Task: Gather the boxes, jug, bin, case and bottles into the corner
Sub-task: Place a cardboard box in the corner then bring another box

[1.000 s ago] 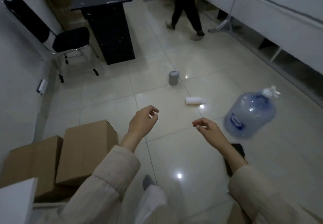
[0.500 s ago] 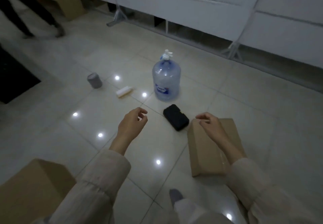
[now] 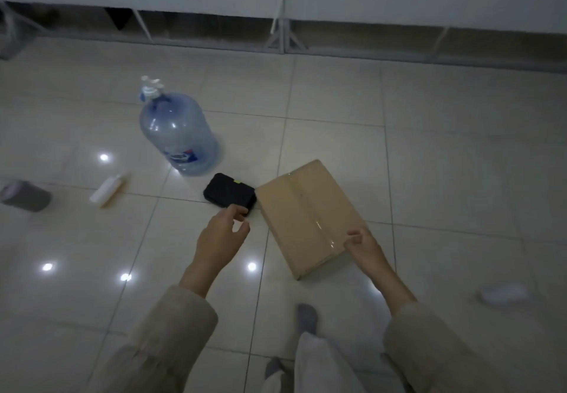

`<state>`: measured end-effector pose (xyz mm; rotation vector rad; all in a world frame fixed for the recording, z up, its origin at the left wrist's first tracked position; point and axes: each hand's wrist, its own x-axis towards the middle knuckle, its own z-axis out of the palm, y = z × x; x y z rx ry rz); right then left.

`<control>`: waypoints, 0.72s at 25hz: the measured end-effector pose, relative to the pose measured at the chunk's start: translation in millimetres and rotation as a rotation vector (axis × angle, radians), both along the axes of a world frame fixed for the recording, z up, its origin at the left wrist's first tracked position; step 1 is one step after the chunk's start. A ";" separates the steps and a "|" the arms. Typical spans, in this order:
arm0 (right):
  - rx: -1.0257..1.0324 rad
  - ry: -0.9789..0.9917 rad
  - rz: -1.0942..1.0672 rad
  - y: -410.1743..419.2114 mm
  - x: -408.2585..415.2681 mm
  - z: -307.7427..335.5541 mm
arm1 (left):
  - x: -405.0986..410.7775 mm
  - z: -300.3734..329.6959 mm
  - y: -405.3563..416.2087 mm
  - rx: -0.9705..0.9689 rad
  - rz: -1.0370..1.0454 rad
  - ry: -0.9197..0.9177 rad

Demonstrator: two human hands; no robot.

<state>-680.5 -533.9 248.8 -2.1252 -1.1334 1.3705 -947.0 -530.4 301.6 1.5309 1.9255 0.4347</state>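
Observation:
A flat taped cardboard box [image 3: 306,214] lies on the tiled floor. A black case [image 3: 228,193] touches its left corner. Behind the case stands a large clear blue water jug [image 3: 178,135] with a white pump top. A white bottle [image 3: 107,190] lies on its side to the left, and a small grey bin [image 3: 26,194] lies at the left edge. Another white bottle [image 3: 503,293], blurred, lies at the right. My left hand [image 3: 222,236] hovers just in front of the case, fingers loosely curled, holding nothing. My right hand [image 3: 363,244] is over the box's near right corner, empty.
White panels on metal stands [image 3: 280,43] run along the far side of the floor. My legs and grey-socked feet [image 3: 306,319] are at the bottom. Ceiling lights reflect off the glossy tiles.
My view has swung right and come closer to the box and case. Both hands have reached forward and down, the left toward the case, the right onto the box's corner.

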 end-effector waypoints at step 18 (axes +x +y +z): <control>-0.126 0.201 -0.992 65.1 -25.0 -355.5 | 63.9 -377.6 198.3 -0.078 -0.289 0.387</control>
